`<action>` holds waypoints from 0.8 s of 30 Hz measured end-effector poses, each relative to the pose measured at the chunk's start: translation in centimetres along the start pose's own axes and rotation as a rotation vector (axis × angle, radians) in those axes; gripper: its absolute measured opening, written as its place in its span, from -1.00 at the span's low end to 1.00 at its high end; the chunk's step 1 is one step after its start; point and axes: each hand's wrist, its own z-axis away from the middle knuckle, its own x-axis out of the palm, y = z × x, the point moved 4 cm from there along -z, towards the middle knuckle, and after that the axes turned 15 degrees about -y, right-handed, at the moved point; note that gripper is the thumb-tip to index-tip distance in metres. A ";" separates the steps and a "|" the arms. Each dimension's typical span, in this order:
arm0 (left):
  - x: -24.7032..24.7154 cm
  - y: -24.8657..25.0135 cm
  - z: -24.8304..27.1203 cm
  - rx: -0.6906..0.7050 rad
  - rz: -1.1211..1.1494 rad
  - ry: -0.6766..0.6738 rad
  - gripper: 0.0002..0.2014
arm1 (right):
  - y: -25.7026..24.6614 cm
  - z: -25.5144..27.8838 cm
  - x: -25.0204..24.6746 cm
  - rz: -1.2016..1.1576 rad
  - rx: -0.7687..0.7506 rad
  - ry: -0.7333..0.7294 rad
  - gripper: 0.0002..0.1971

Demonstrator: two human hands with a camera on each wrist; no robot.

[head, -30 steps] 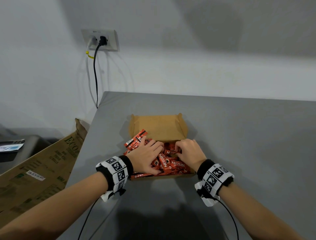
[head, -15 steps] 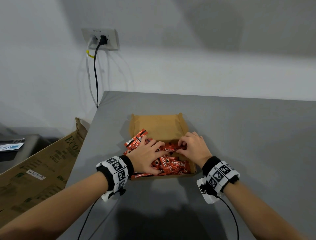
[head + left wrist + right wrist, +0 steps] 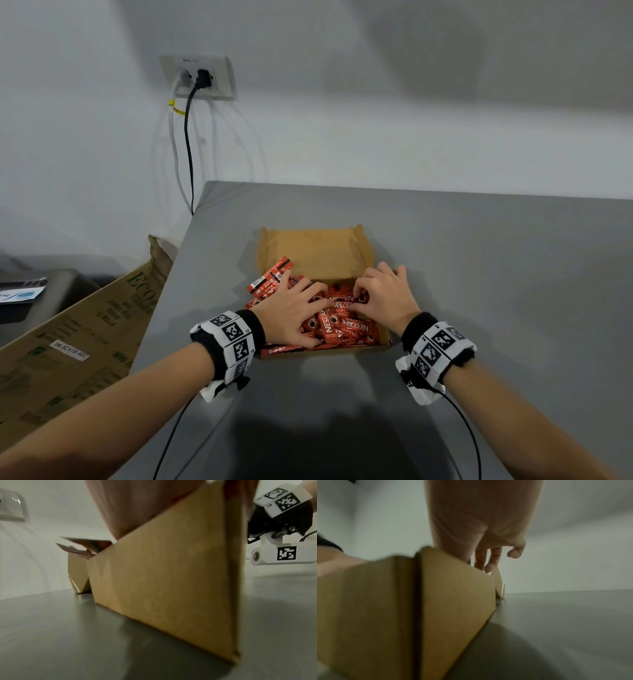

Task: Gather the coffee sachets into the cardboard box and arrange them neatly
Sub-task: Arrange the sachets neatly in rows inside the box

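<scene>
An open cardboard box sits on the grey table, its near half filled with red coffee sachets lying at mixed angles. Two or three sachets stick out over the left rim. My left hand rests flat with spread fingers on the left part of the pile. My right hand is at the box's right side, its fingers curled and pinching a sachet in the middle. In the left wrist view the box wall fills the frame. The right wrist view shows fingers reaching down over the box's edge.
A large brown carton leans beside the table's left edge. A wall socket with two cables is on the wall behind. Bare grey tabletop lies right of the box and in front of it. Wrist-camera cords trail off the near edge.
My right hand has moved from the front middle of the pile toward the far right side of the box. The left hand has stayed on the sachets.
</scene>
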 end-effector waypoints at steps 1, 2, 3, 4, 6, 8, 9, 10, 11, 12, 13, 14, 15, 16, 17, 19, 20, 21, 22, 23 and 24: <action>0.0 0.0 0.0 -0.002 -0.006 -0.003 -0.32 | -0.4 -0.1 0.0 0.014 -0.012 -0.010 -0.68; 0.1 0.0 0.0 -0.002 -0.009 -0.007 -0.33 | -0.7 -0.3 0.0 0.025 -0.024 -0.022 -0.68; 0.1 0.0 0.0 -0.001 -0.012 -0.012 -0.34 | -1.0 -0.5 0.1 0.030 -0.034 -0.031 -0.69; 0.1 0.0 0.0 0.001 -0.016 -0.014 -0.35 | -1.2 -0.7 0.1 0.031 -0.043 -0.036 -0.70; 0.1 0.0 0.0 0.002 -0.018 -0.013 -0.37 | -1.4 -0.8 0.0 0.028 -0.061 -0.035 -0.71; 0.0 0.0 0.0 0.002 -0.015 -0.006 -0.38 | -1.4 -0.8 0.2 0.029 -0.075 -0.041 -0.73; 0.0 0.0 0.0 0.001 -0.016 -0.005 -0.39 | -1.4 -0.8 0.3 0.026 -0.076 -0.045 -0.74; 0.0 0.0 0.0 0.000 -0.018 -0.006 -0.39 | -1.4 -0.8 0.3 0.015 -0.073 -0.046 -0.75; 0.0 0.0 0.0 -0.001 -0.019 -0.006 -0.39 | -1.5 -0.9 0.3 -0.003 -0.072 -0.043 -0.77; 0.0 0.0 0.0 -0.002 -0.020 -0.005 -0.40 | -1.5 -1.0 0.2 -0.023 -0.073 -0.037 -0.80; 0.0 0.0 0.0 0.000 -0.019 -0.005 -0.40 | -1.6 -1.1 0.1 -0.039 -0.078 -0.032 -0.83; 0.1 0.0 0.0 0.001 -0.018 -0.007 -0.41 | -1.8 -1.2 -0.1 -0.042 -0.085 -0.030 -0.85; 0.1 0.0 0.0 0.002 -0.015 -0.011 -0.41 | -1.9 -1.3 -0.2 -0.035 -0.089 -0.030 -0.86; 0.1 0.0 0.0 0.001 -0.013 -0.017 -0.40 | -2.0 -1.4 -0.3 -0.027 -0.088 -0.030 -0.87; 0.1 0.0 0.0 -0.001 -0.009 -0.021 -0.39 | -2.0 -1.4 -0.3 -0.025 -0.085 -0.027 -0.87; 0.1 -0.1 -0.1 -0.006 0.010 -0.031 -0.36 | -2.1 -1.5 -0.4 -0.031 -0.078 -0.027 -0.89; 0.1 -0.1 -0.1 -0.008 0.021 -0.037 -0.34 | -2.2 -1.5 -0.4 -0.030 -0.077 -0.032 -0.89; 0.1 -0.1 -0.1 -0.010 0.026 -0.041 -0.33 | -2.3 -1.5 -0.4 -0.025 -0.079 -0.037 -0.90; 0.2 -0.1 -0.1 -0.010 0.022 -0.041 -0.32 | -2.3 -1.5 -0.4 -0.023 -0.081 -0.038 -0.90; 0.2 -0.1 -0.1 -0.007 0.014 -0.038 -0.32 | -2.3 -1.5 -0.4 -0.027 -0.082 -0.036 -0.90; 0.3 -0.1 -0.1 -0.002 0.011 -0.034 -0.32 | -2.2 -1.5 -0.4 -0.033 -0.083 -0.033 -0.91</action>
